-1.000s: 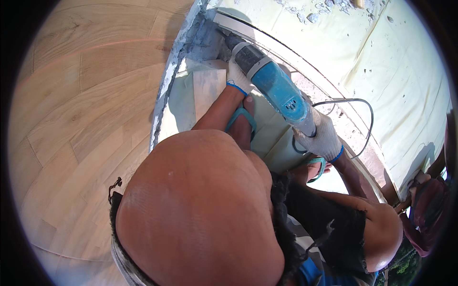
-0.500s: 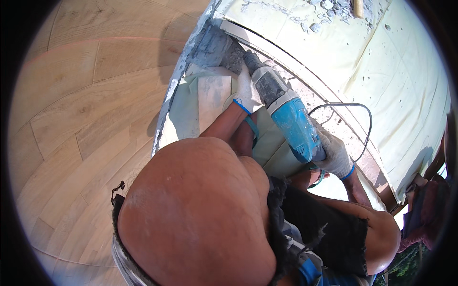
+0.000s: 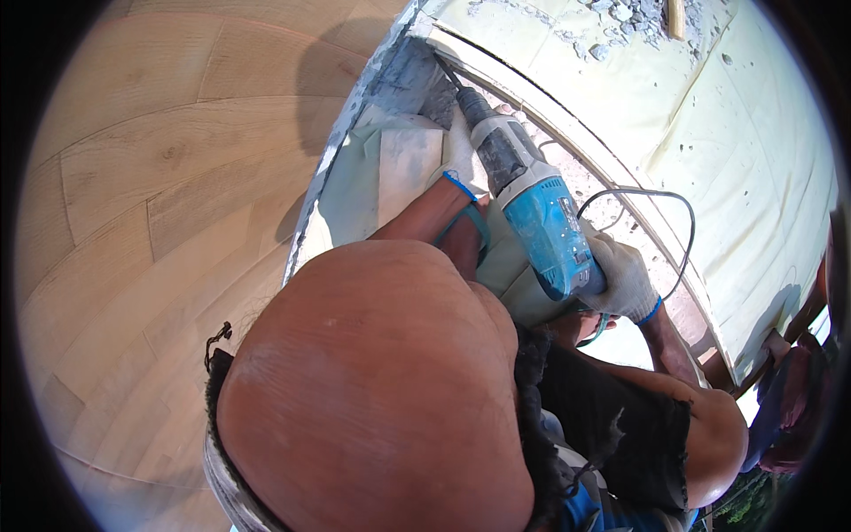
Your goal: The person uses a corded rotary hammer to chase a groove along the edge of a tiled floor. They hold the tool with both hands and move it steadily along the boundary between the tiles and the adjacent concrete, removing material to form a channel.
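Both hands gloved, white knit gloves with blue cuffs. Right hand (image 3: 625,282) wraps the rear grip of the drill (image 3: 532,213), fingers curled tight around it, at the blue back end of the body. Left hand (image 3: 461,164) sits at the grey front barrel, partly hidden behind the tool; it seems to brace the barrel but how its fingers lie cannot be told. Drill is a blue and grey corded power tool, tilted, nose pointing up-left, between the two hands. Its bit (image 3: 448,75) meets a broken grey patch of masonry (image 3: 412,80) at the edge where the wood floor (image 3: 151,177) ends. Black cord (image 3: 656,199) loops from the tool's rear over a pale yellow sheet (image 3: 736,133). Grey rubble (image 3: 612,22) lies on the sheet, top of frame. A pale wooden strip (image 3: 567,115) runs diagonally just beside the drill. Person's bare shoulder (image 3: 372,390) fills the lower middle, blocking the forearms' lower part.
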`<state>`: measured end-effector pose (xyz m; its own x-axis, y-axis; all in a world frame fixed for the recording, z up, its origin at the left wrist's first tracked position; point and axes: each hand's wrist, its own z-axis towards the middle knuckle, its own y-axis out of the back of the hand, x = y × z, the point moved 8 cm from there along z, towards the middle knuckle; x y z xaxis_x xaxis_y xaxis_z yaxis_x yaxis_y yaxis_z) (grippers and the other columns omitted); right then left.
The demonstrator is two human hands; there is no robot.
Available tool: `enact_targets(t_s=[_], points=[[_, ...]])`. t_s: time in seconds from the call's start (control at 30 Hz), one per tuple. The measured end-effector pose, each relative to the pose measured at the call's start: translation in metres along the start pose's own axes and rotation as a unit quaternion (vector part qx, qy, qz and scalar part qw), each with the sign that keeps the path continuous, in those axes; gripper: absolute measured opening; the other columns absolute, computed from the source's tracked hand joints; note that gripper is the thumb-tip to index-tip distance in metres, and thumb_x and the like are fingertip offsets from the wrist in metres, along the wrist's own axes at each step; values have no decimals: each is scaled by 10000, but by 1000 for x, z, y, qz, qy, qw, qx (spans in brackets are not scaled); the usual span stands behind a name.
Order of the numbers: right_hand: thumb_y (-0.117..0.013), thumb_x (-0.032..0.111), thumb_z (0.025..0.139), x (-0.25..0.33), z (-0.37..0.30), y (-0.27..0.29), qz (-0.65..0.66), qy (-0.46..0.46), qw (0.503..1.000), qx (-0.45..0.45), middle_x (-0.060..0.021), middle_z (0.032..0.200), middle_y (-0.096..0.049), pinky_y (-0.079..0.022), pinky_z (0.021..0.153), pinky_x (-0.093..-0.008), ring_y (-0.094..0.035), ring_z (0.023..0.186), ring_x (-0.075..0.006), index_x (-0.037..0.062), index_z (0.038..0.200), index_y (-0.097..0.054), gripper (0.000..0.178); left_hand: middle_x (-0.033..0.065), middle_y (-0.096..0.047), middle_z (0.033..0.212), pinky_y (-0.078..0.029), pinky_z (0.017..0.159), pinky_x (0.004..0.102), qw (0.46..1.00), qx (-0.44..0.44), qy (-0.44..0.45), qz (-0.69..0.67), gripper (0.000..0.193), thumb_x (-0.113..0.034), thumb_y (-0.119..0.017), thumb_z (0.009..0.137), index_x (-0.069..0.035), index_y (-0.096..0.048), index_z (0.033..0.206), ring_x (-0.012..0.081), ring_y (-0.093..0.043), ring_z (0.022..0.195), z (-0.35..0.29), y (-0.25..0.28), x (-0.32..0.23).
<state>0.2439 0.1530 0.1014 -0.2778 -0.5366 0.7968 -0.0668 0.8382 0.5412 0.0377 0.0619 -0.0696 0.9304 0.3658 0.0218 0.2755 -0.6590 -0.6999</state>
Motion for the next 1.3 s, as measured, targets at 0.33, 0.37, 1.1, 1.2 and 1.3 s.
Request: enact_targets(t_s=[0.33,0.37,1.1,1.2,1.3], points=[[-896,255,658,16,7,4,-36,2,999,16,-126,895,-662,-568,682,-419,-700,763,-341,99,1226,-668,632,136,-658,1134,-538,996,607,986,136,66,-63,661,-718,-413,1014,-117,-583,1229,335,-655,1052,8,3,-2],[-892,250,657,17,5,5,-37,0,999,10,-123,891,-659,-566,680,-421,-698,760,-340,102,1227,-668,630,142,-657,1139,-536,1000,606,993,99,52,-35,676,-731,-413,1007,-115,-581,1231,343,-655,1060,13,9,-1],[-824,219,662,48,28,13,-63,-1,998,-20,-133,954,-675,-571,709,-438,-707,800,-337,94,1206,-677,577,165,-565,1263,-526,1013,522,984,178,20,8,866,-836,-326,950,-86,-504,1345,323,-589,1174,16,-1,-29],[-826,229,677,47,37,5,-44,21,999,-18,-135,966,-679,-575,713,-437,-709,806,-338,95,1201,-675,561,165,-575,1261,-538,1009,523,984,179,16,16,862,-832,-312,955,-87,-510,1342,329,-598,1170,30,37,-56],[-846,225,682,38,35,14,-58,-1,998,-20,-140,957,-685,-578,704,-435,-713,799,-345,84,1202,-674,566,161,-590,1251,-547,1007,522,989,52,-33,132,883,-842,-286,951,-87,-520,1345,330,-606,1169,30,17,-32]])
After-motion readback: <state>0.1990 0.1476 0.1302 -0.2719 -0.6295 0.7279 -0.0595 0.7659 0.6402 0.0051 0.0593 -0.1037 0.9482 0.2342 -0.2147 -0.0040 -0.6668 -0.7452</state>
